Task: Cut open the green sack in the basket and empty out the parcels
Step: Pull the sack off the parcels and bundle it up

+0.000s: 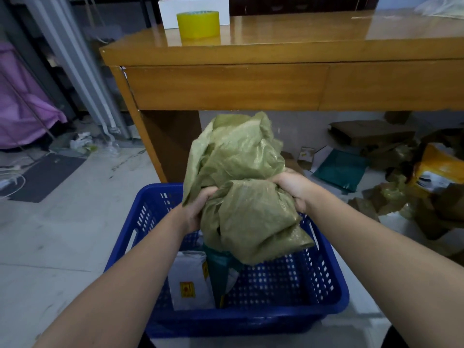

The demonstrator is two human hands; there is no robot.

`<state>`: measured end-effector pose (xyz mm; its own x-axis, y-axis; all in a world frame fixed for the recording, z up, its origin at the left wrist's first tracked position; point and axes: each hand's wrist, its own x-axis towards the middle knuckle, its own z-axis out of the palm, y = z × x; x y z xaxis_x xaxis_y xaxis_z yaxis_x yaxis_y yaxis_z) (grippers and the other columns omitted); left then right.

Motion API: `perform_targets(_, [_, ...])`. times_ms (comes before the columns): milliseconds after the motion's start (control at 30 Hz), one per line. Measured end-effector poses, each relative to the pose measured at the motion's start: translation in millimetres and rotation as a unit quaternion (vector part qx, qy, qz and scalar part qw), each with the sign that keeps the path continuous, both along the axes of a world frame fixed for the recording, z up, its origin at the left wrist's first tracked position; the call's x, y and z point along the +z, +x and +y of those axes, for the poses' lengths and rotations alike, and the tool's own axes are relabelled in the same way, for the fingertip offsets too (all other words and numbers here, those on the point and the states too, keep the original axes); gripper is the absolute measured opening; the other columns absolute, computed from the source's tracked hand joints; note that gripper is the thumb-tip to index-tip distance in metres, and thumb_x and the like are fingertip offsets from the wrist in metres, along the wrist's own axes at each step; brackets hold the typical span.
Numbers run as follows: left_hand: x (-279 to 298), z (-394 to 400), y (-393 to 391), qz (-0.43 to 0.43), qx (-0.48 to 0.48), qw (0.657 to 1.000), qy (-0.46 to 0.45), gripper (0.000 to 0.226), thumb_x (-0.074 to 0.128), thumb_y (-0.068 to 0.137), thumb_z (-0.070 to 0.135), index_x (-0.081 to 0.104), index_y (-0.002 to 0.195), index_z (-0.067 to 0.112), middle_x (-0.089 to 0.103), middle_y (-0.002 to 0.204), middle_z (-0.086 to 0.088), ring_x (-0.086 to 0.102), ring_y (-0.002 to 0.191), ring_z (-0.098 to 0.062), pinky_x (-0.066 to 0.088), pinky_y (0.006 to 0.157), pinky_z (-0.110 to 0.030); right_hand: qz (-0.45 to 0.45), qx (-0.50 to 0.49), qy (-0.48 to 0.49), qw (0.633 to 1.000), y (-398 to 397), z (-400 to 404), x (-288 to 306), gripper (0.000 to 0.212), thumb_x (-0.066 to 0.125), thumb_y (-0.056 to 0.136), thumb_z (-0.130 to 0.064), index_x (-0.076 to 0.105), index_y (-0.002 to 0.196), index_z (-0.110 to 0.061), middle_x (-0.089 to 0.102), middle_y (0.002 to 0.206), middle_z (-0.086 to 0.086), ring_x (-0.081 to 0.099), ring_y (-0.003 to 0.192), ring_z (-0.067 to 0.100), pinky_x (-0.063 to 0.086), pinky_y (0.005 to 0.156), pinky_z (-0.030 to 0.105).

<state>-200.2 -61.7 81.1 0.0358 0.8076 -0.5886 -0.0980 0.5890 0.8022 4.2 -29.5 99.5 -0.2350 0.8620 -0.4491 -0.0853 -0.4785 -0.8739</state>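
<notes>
The green woven sack (241, 187) looks slack and crumpled, lifted above the blue plastic basket (326, 280) with its lower end hanging just over the basket's far half. Judging by that, the cutting is done and the emptying is well along: a white parcel (188, 280) and a teal mailer (221, 267) already lie in the basket's near-left part, the teal one partly under the sack's hanging end. Whether anything is left inside the sack cannot be told — the folds hide it.

Both hands are clenched on bunched fabric. The left hand (198, 209) grips the sack's left side, fingers curled tight into a fold; the right hand (293, 189) clamps the right side a little higher and farther away. What seems left is a last shake and setting the sack aside — the wooden desk (276, 79) stands just beyond the basket.
</notes>
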Motion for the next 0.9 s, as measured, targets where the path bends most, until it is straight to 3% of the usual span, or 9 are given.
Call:
perform_targets(100, [-6, -1, -2, -0.007, 0.017, 1.000, 0.009, 0.021, 0.056, 0.095, 0.025, 0.056, 0.113, 0.014, 0.059, 0.094, -0.006, 0.055, 0.089, -0.020, 0.043, 0.082, -0.034, 0.034, -0.025, 0.005, 0.999, 3, -2, -8, 0.032, 0.052, 0.087, 0.015, 0.064, 0.101, -0.011, 0.071, 0.090, 0.013, 0.071, 0.077, 0.026, 0.062, 0.061, 0.037])
perform_targets(300, [-15, 10, -21, -0.046, 0.046, 0.997, 0.046, 0.019, 0.044, 0.100, 0.013, 0.062, 0.107, 0.013, 0.065, 0.101, -0.011, 0.058, 0.093, -0.025, 0.043, 0.091, -0.039, -0.004, -0.062, 0.021, 0.998, 2, 1, -8, 0.014, 0.056, 0.095, -0.006, 0.066, 0.103, -0.010, 0.072, 0.099, 0.018, 0.072, 0.085, 0.031, 0.062, 0.070, 0.040])
perform_targets(400, [-5, 24, -46, 0.083, 0.184, 0.973, 0.108, 0.037, 0.041, 0.095, 0.010, 0.059, 0.122, 0.028, 0.058, 0.120, -0.004, 0.051, 0.116, -0.024, 0.037, 0.098, -0.041, -0.204, -0.121, 0.115, 0.965, 8, 13, -9, 0.022, 0.045, 0.091, -0.001, 0.066, 0.085, -0.003, 0.069, 0.088, 0.021, 0.067, 0.077, 0.034, 0.056, 0.063, 0.037])
perform_targets(500, [25, 31, -41, 0.212, 0.275, 0.898, 0.269, 0.024, 0.045, 0.094, 0.009, 0.060, 0.108, 0.022, 0.055, 0.121, 0.001, 0.050, 0.111, -0.015, 0.041, 0.092, -0.030, -0.435, -0.042, 0.208, 0.875, 8, 11, -8, 0.027, 0.044, 0.083, 0.004, 0.050, 0.060, -0.008, 0.060, 0.081, 0.017, 0.062, 0.083, 0.038, 0.044, 0.065, 0.033])
perform_targets(600, [59, 37, -5, 0.332, 0.144, 0.807, 0.467, 0.028, 0.053, 0.088, 0.000, 0.059, 0.106, 0.020, 0.056, 0.117, 0.003, 0.051, 0.105, -0.008, 0.043, 0.088, -0.019, -0.549, 0.085, 0.246, 0.794, -6, 2, -13, 0.015, 0.048, 0.083, 0.000, 0.057, 0.076, -0.008, 0.060, 0.099, 0.020, 0.062, 0.101, 0.040, 0.051, 0.081, 0.039])
perform_targets(667, [60, 46, 13, 0.430, -0.029, 0.749, 0.503, 0.041, 0.050, 0.089, -0.002, 0.057, 0.120, 0.023, 0.056, 0.125, 0.004, 0.051, 0.116, -0.011, 0.042, 0.098, -0.026, -0.563, 0.131, 0.273, 0.769, -14, -2, -15, 0.018, 0.048, 0.083, -0.002, 0.064, 0.089, -0.007, 0.055, 0.103, 0.017, 0.060, 0.105, 0.039, 0.052, 0.086, 0.041])
perform_targets(700, [54, 50, 17, 0.460, -0.107, 0.743, 0.475, 0.046, 0.048, 0.092, 0.000, 0.052, 0.129, 0.025, 0.057, 0.127, 0.006, 0.055, 0.115, -0.014, 0.045, 0.097, -0.031, -0.553, 0.138, 0.293, 0.767, -17, -3, -15, 0.018, 0.047, 0.081, 0.000, 0.062, 0.079, -0.010, 0.051, 0.098, 0.015, 0.059, 0.102, 0.037, 0.051, 0.082, 0.039])
perform_targets(767, [35, 51, 17, 0.459, -0.183, 0.784, 0.375, 0.047, 0.041, 0.099, 0.008, 0.039, 0.142, 0.027, 0.061, 0.121, 0.007, 0.064, 0.088, -0.016, 0.053, 0.075, -0.032, -0.510, 0.110, 0.329, 0.787, -17, -3, -15, 0.030, 0.047, 0.075, 0.007, 0.049, 0.057, -0.017, 0.048, 0.090, 0.013, 0.058, 0.092, 0.036, 0.045, 0.072, 0.034])
perform_targets(900, [0, 38, 1, 0.495, -0.189, 0.793, 0.299, 0.041, 0.037, 0.100, 0.014, 0.037, 0.140, 0.025, 0.065, 0.110, -0.007, 0.062, 0.080, -0.024, 0.048, 0.064, -0.036, -0.418, 0.024, 0.368, 0.830, -15, -4, -10, 0.046, 0.044, 0.070, 0.014, 0.056, 0.059, -0.029, 0.063, 0.093, 0.017, 0.058, 0.098, 0.034, 0.049, 0.080, 0.034])
